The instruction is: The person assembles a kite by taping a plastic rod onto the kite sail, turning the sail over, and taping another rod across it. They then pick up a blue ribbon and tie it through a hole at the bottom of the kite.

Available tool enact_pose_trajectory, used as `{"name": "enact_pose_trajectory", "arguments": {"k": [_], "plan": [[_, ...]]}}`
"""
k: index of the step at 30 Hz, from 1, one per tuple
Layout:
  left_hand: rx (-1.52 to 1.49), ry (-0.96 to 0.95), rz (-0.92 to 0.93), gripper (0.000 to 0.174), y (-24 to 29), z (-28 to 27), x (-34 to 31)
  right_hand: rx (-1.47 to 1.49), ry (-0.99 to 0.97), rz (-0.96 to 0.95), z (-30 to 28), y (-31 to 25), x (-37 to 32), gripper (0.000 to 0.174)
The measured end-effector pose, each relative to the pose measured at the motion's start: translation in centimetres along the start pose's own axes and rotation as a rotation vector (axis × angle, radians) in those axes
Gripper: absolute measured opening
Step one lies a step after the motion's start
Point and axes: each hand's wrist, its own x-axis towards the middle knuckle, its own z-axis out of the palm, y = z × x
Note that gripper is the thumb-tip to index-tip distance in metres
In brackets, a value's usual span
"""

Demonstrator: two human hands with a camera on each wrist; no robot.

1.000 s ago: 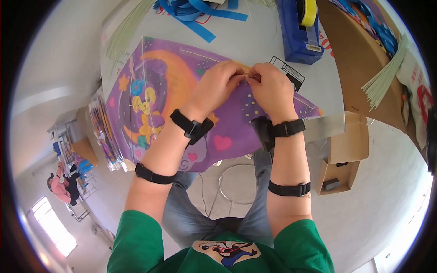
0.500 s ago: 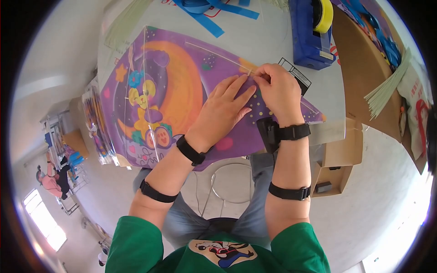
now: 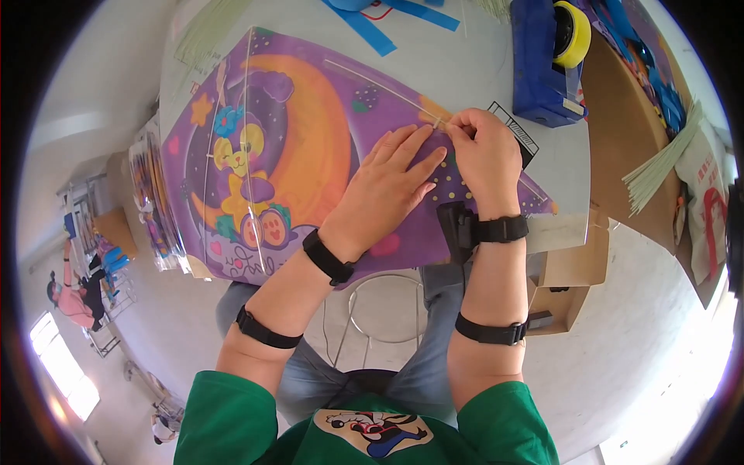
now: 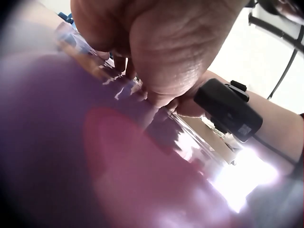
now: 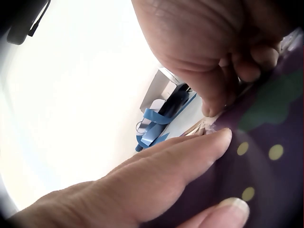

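A purple kite (image 3: 310, 155) printed with a bear on an orange moon lies on the white table. Its upper right edge carries a thin pale rod (image 3: 372, 81). My left hand (image 3: 380, 190) rests on the kite with fingers straight, the fingertips right at a small pale crosspiece on that edge. Just beside it, my right hand (image 3: 490, 155) pinches the kite's edge between thumb and curled fingers. In the right wrist view, the left fingers (image 5: 161, 180) lie close to the right hand's fingertips (image 5: 213, 107); the pinched bit is mostly hidden.
A blue tape dispenser (image 3: 546, 85) with a yellow roll (image 3: 572, 35) stands behind the right hand. Blue ribbons (image 3: 364, 31) lie at the back. Pale sticks (image 3: 666, 170) lean over cardboard at right; a small open box (image 3: 577, 256) sits below. Packaged kites (image 3: 151, 201) hang at left.
A second ago both hands pinched together at the kite's edge. Since then my left hand has let go and flattened onto the kite; the right keeps pinching. The head view has shifted slightly.
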Motion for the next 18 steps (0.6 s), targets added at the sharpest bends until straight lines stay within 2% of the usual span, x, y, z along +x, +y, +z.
{"name": "enact_pose_trajectory", "arguments": {"k": [7,18], "plan": [[-0.021,-0.011,-0.020,0.048,-0.01,0.08,-0.06,0.042,0.003,0.068,-0.09,-0.16,0.10,0.009],[-0.030,-0.011,-0.020,0.049,-0.14,0.19,-0.12,0.100,0.005,0.066,-0.14,0.19,0.30,0.010]]}}
